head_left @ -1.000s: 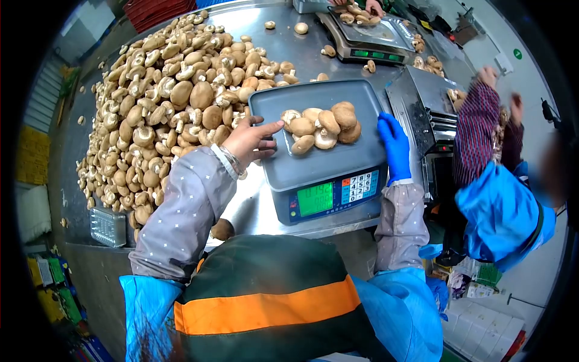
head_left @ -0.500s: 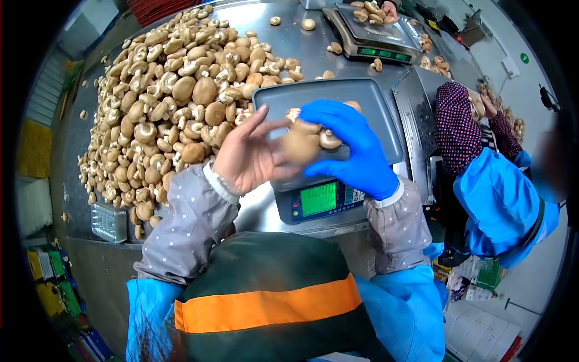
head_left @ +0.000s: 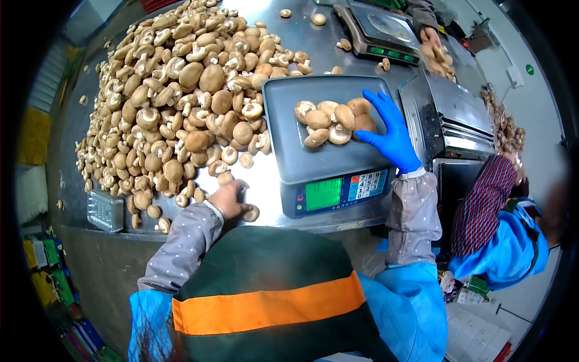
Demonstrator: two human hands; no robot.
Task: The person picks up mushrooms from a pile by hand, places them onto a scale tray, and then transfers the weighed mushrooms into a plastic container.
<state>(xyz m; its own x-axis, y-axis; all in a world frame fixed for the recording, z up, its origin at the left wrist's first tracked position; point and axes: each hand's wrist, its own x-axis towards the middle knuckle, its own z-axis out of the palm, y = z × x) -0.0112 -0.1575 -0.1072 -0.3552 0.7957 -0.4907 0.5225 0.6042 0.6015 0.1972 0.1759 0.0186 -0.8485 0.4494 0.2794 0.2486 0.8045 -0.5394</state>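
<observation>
A grey scale [head_left: 283, 151] with a green display [head_left: 324, 193] stands on the steel table [head_left: 268, 181] in front of me. A small heap of brown mushrooms [head_left: 332, 120] lies on its pan. My right hand [head_left: 392, 130], in a blue glove, rests with spread fingers against the right side of that heap. My left hand [head_left: 228, 199] is low at the table's near edge, fingers curled on a single mushroom [head_left: 251, 213]. The big mushroom pile [head_left: 181, 96] lies just beyond it to the left.
A second scale [head_left: 380, 27] stands at the far end, with another person's hand [head_left: 431, 39] beside it. A metal machine [head_left: 446, 114] sits right of my scale. A person in a blue apron [head_left: 500, 241] stands at right. A clear plastic tray [head_left: 105, 211] lies at left.
Both hands had lifted mushrooms above the scale. Now the mushrooms lie on the pan, my left hand has dropped to the table's near edge, and my right hand has moved right of the heap.
</observation>
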